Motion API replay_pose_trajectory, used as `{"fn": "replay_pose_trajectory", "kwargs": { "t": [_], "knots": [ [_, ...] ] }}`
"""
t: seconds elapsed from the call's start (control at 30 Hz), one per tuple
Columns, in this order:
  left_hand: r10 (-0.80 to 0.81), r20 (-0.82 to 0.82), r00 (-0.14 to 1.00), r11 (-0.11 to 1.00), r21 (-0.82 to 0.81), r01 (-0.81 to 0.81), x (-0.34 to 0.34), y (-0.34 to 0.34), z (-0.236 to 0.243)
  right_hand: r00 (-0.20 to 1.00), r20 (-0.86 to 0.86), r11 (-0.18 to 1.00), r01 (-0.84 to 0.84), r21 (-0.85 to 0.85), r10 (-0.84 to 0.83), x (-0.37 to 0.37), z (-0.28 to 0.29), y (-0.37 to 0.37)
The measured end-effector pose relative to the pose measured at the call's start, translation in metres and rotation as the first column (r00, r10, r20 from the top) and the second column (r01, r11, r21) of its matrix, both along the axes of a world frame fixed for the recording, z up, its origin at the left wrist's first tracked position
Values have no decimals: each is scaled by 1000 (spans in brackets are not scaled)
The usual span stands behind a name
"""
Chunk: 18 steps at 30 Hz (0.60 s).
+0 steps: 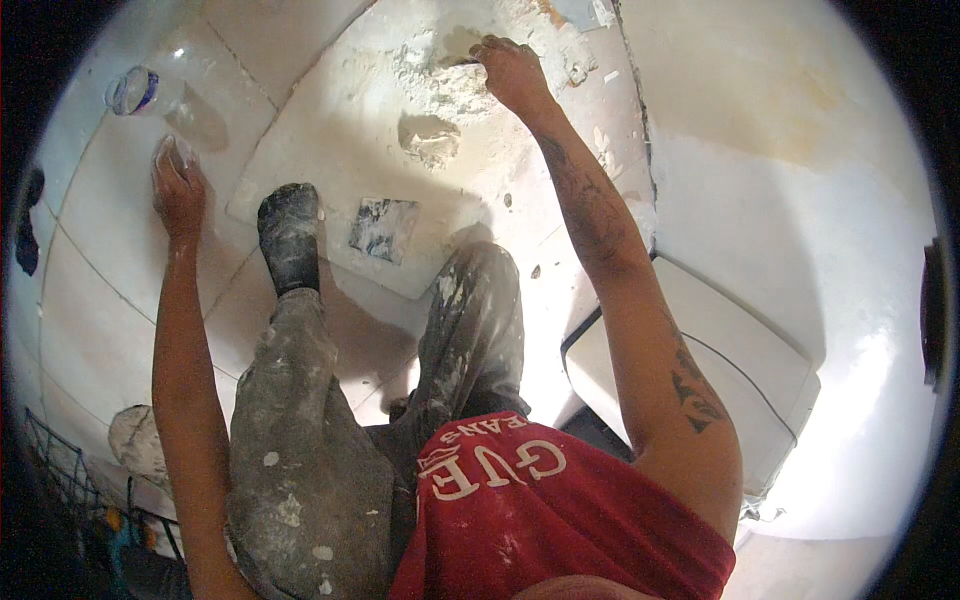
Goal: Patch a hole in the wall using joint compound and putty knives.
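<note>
My right hand (pixel 512 75) reaches to the far middle, its fingers closed low over a patch of whitish powder (pixel 425 85). Whatever it grips is too small and shaded to name. On the left, my left hand (pixel 179 192) is down near the tiled floor, its fingers curled around something pale that I cannot make out. A clear round tub with a blue-purple band (pixel 132 91) lies just beyond it. A lump of pale, crumbly material (pixel 430 140) sits on the large whitish board (pixel 300 160). Closer to me lies a dark square sheet smeared with white (pixel 385 230).
My sock-covered foot (pixel 288 225) rests at the board's near left edge, and my bent knee is beside the sheet. A white appliance-like box with a cable (pixel 720 350) stands right, under my arm. A round, stained object (pixel 138 440) and a wire rack (pixel 60 460) are at lower left.
</note>
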State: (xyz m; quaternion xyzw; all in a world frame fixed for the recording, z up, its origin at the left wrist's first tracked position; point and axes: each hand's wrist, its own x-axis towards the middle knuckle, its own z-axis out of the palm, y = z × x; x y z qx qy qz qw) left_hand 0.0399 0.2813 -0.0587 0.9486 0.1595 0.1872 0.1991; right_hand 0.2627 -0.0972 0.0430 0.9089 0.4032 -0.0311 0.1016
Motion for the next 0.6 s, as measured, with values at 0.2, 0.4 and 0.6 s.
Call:
{"fn": "replay_pose_trajectory", "kwargs": {
  "t": [0.2, 0.4, 0.6],
  "knots": [
    [26, -19, 1000, 1000, 9, -25, 1, -1, 2, 998, -61, 998, 29, -53, -32, -22, -7, 0],
    [-5, -12, 1000, 998, 59, 5, 2, 1, 0, 995, -74, 996, 76, 46, -73, -3, 6, -16],
    [-7, -5, 1000, 999, 47, 7, 1, 1, -2, 989, -31, 964, 150, 219, -147, -2, 2, -24]
  ]
}}
